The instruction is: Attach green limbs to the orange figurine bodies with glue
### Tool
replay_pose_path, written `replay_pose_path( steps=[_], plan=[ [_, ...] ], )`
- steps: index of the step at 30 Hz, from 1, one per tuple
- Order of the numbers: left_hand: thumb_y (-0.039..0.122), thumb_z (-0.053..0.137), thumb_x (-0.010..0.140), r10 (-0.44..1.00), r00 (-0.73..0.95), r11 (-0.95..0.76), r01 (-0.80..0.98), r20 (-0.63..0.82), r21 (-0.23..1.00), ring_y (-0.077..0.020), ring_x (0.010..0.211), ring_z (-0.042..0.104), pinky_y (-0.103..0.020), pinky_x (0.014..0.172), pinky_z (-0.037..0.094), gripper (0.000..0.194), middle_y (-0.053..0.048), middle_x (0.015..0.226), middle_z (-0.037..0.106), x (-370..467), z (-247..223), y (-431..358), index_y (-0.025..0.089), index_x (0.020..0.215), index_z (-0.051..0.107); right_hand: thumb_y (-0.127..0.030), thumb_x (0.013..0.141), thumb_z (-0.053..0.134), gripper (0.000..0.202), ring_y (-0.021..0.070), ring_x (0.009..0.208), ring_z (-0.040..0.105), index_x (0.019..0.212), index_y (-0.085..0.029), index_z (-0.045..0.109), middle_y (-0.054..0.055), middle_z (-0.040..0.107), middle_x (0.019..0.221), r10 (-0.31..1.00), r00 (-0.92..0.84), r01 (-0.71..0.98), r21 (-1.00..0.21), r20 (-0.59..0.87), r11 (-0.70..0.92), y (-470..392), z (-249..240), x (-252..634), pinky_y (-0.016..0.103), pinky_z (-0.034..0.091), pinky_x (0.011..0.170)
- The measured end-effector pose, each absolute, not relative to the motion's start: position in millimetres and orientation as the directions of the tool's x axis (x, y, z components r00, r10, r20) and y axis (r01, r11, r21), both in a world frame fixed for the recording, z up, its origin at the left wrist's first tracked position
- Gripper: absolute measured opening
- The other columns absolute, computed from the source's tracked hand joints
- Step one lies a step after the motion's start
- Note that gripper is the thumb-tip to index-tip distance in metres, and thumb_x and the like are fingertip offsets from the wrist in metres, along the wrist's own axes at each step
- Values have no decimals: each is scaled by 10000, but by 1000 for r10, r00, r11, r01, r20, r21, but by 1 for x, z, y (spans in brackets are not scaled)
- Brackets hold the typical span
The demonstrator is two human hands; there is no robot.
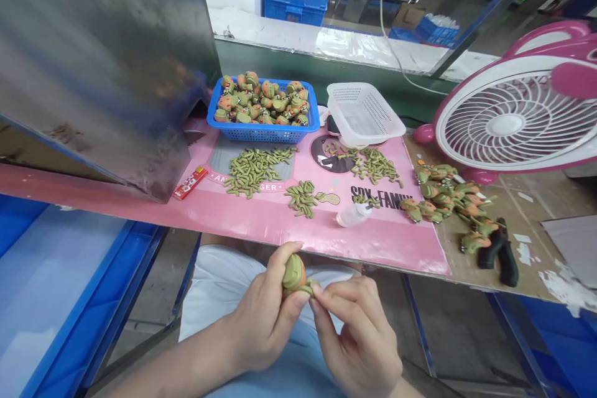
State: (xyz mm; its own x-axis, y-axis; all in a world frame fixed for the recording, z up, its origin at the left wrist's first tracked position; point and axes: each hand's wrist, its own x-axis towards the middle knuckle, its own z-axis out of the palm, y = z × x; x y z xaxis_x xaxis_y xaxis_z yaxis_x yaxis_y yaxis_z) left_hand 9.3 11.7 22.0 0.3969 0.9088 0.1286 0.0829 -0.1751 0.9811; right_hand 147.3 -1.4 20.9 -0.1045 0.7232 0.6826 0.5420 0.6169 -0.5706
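Lower centre: small green-and-orange figurine (pixel 293 272) held in left hand (pixel 262 314), slim green piece (pixel 306 288) against it pinched by right hand (pixel 361 323). Upper right obstructed by pink-and-white plastic fan (pixel 506 125); translucent bottle (pixel 352 216) seen on pink tabletop (pixel 280 226).

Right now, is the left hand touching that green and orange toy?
Touching. The head view shows the left hand curled around the toy, gripping it.
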Motion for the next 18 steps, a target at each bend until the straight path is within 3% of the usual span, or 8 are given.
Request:
replay_pose_path(
  steps=[2,5,9,14,16,18],
  plan=[
    [329,340,903,926,370,-87,34,68,996,-157,671,466,-309,670,402,362,-10,779,477,10,22,12,214,1243,294,21,740,543,220,135,628,481,905,-118,579,43,561,707,728,-136,528,-572,672,627,0,21,150,291,379,538],
    [410,447,854,936,321,213,-193,-143,958,-127,600,427,-249,538,368,335,12,718,461,13,20,15,230,1136,420,-24,772,493,202,142,656,483,927,-129,567,40,541,726,729,-151,499,-585,668,639,6,20,156,293,397,558],
    [470,568,756,813,418,574,-457,-406,679,-41,386,244,-163,366,117,359,52,568,452,15,17,23,202,984,496,-137,825,463,225,161,746,498,1037,-155,535,58,518,828,783,-113,485,-654,611,580,15,18,162,295,441,606],
    [500,591,708,589,648,806,-425,-482,413,3,308,150,-151,333,32,345,66,522,467,14,16,30,186,810,493,-463,819,495,424,163,745,529,1122,-166,504,56,535,836,879,-302,368,-805,370,465,24,16,165,277,467,588],
    [629,491,701,533,709,841,-383,-461,383,-6,307,161,-154,328,24,455,62,518,462,15,17,30,191,823,478,-498,782,533,439,157,717,533,1067,-165,539,43,538,799,896,-332,364,-836,296,411,26,15,166,270,465,590],
    [735,353,681,528,714,835,-338,-460,434,-20,326,177,-159,331,20,598,60,529,439,16,18,30,190,896,474,-462,747,594,393,148,680,526,1003,-165,564,26,544,757,910,-336,394,-841,244,371,26,15,166,257,449,578]
  ],
)
